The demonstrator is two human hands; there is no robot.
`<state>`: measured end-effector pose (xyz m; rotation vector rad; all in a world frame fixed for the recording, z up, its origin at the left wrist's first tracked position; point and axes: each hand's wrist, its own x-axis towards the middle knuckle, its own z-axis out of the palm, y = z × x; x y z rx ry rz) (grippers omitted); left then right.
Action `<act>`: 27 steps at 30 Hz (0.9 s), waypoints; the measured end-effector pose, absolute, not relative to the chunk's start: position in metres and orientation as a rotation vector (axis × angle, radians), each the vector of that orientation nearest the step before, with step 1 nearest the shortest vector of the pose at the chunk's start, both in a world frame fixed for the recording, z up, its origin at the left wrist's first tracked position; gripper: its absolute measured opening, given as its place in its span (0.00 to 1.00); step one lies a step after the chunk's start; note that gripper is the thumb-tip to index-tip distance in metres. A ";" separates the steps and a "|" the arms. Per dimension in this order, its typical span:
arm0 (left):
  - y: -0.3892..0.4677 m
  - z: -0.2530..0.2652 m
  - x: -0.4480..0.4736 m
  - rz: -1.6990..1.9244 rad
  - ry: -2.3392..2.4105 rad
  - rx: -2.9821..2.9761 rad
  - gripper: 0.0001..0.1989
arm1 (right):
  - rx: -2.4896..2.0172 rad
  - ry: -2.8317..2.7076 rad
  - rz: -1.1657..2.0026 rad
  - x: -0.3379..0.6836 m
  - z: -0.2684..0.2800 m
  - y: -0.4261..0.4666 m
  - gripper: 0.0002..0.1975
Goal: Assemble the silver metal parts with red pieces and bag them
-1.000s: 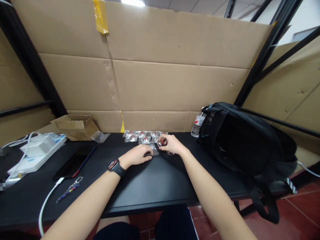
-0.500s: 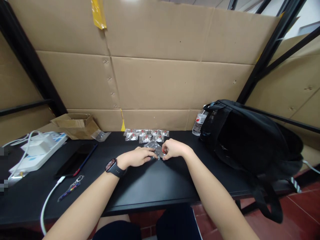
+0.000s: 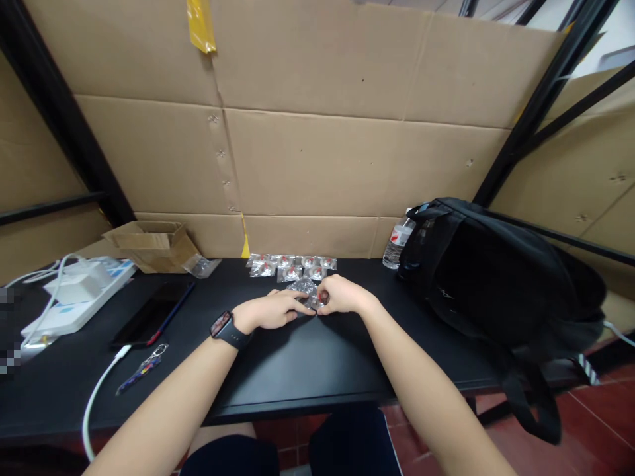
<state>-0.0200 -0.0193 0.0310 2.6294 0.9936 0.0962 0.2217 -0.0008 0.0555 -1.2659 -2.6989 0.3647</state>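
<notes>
A crumpled clear plastic bag (image 3: 305,285) lies on the black table just in front of a group of packed pieces. My left hand (image 3: 278,309), with a black watch on its wrist, rests its stretched fingers on the bag's near edge; thumb and index finger are apart. At the bag's right side, my right hand (image 3: 342,294) pinches a small round piece with red on it (image 3: 324,297), partly hidden by the fingers. I cannot tell whether the piece is inside the bag. Several small clear packets (image 3: 290,272) with silvery round, red-centred pieces lie in two rows behind.
A black backpack (image 3: 506,284) and a water bottle (image 3: 395,248) stand at the right. On the left are an open cardboard box (image 3: 156,248), a plastic packet (image 3: 202,266), a phone (image 3: 151,314), a keychain (image 3: 141,373) and a white power strip (image 3: 79,307). Cardboard walls the back.
My right hand has shifted slightly left with the round piece, closer to my left fingertips. The left index finger reaches a little further right. The packets stay where they were.
</notes>
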 end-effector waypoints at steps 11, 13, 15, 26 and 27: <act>-0.022 0.035 -0.019 0.038 1.011 2.625 0.27 | -1.248 -2.659 0.401 0.220 0.054 0.000 0.13; -0.022 0.035 -0.019 0.033 1.007 2.630 0.27 | -1.183 -2.656 0.414 0.221 0.053 0.001 0.11; -0.022 0.036 -0.018 0.021 1.012 2.635 0.27 | -1.102 -2.684 0.447 0.223 0.053 0.002 0.07; -0.023 0.037 -0.019 0.071 1.012 2.645 0.28 | -1.200 -2.523 0.245 0.219 0.040 0.009 0.17; -0.023 0.037 -0.019 0.085 1.011 2.648 0.28 | -1.236 -2.495 0.199 0.218 0.039 0.010 0.19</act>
